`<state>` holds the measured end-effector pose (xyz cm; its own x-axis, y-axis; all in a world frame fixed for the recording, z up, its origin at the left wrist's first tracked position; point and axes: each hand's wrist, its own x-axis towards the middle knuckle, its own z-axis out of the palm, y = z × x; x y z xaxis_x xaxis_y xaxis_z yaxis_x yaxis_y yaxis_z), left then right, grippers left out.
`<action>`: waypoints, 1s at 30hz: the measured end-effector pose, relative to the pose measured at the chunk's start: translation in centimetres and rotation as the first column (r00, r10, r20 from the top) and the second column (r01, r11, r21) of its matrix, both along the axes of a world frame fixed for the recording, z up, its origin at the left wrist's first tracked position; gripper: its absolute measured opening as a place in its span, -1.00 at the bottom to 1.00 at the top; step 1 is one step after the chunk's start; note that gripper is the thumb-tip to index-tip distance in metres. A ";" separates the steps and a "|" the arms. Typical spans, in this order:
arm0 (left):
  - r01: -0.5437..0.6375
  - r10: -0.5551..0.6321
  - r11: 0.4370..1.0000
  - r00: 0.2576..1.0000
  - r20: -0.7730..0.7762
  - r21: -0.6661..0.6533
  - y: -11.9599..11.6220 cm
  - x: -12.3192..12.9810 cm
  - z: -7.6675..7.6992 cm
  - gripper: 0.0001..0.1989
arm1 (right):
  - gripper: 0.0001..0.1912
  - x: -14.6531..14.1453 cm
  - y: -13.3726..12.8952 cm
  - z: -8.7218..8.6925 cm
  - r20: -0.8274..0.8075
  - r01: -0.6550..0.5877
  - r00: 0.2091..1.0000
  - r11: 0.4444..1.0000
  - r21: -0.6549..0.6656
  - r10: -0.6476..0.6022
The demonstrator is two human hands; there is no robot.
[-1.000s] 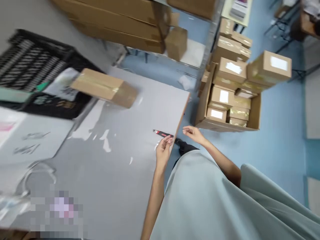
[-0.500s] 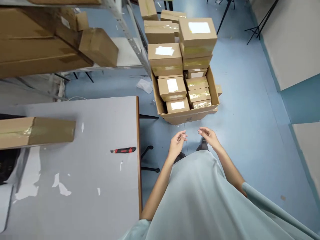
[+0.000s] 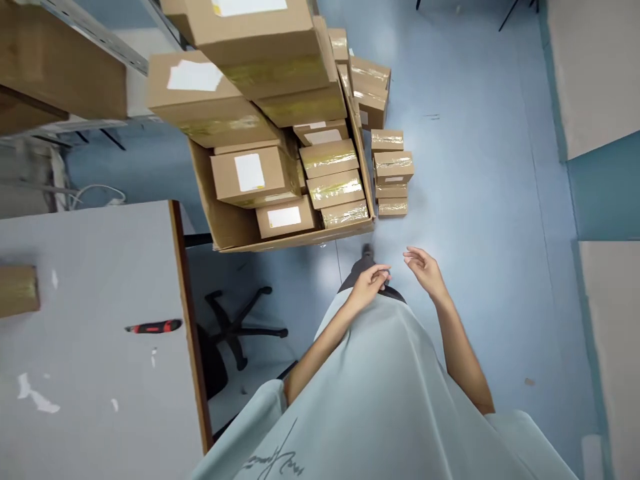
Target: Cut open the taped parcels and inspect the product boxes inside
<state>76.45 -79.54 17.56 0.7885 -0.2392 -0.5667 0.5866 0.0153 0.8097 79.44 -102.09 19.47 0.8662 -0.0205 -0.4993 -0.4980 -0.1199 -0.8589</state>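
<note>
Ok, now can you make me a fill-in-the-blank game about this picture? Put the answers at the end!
1. The utility knife on the table is black and ____.
2. The left hand and the right hand are holding ____.
3. The big open carton has smaller cardboard ____ inside it.
4. The color of the floor is ____.

Missing words: red; nothing; boxes; blue.

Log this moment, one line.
left hand: holding nothing | right hand: holding nothing | open carton: ahead, containing taped boxes | utility knife: on table
</note>
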 end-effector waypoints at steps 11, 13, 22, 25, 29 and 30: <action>-0.257 0.244 0.964 0.958 -0.152 -0.073 -8.6 19.4 -5.3 -0.59 | -0.32 24.0 -7.3 -2.3 -0.056 -0.420 0.896 0.798 -0.433 0.441; -0.327 0.312 0.941 0.938 -0.151 -0.091 -9.5 23.4 -5.7 -0.60 | -0.25 28.9 -8.1 -3.1 -0.094 -0.531 0.809 0.653 -0.540 0.580; -0.583 0.575 0.812 0.805 -0.149 -0.013 -11.9 38.2 -9.0 -0.68 | 0.14 50.9 -9.3 -11.0 -0.369 -0.761 0.462 0.147 -0.632 0.806; -0.668 0.665 0.743 0.733 -0.147 0.029 -12.7 42.5 -11.8 -0.67 | 0.41 57.3 -9.2 -15.7 -0.451 -0.809 0.382 0.056 -0.586 0.807; -0.803 0.798 0.589 0.562 -0.216 0.091 -14.5 47.0 -17.7 -0.67 | 0.60 64.4 -8.6 -23.5 -0.544 -0.893 0.248 -0.028 -0.449 0.801; -0.831 0.825 0.545 0.507 -0.250 0.111 -15.1 47.9 -19.6 -0.68 | 0.61 66.1 -8.4 -25.5 -0.562 -0.910 0.211 -0.049 -0.411 0.800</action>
<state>124.39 -94.64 -2.02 0.4698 0.4343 -0.7685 0.4689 0.6149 0.6341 145.50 -110.48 -6.05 0.3794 0.3947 -0.8368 0.3101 -0.9064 -0.2869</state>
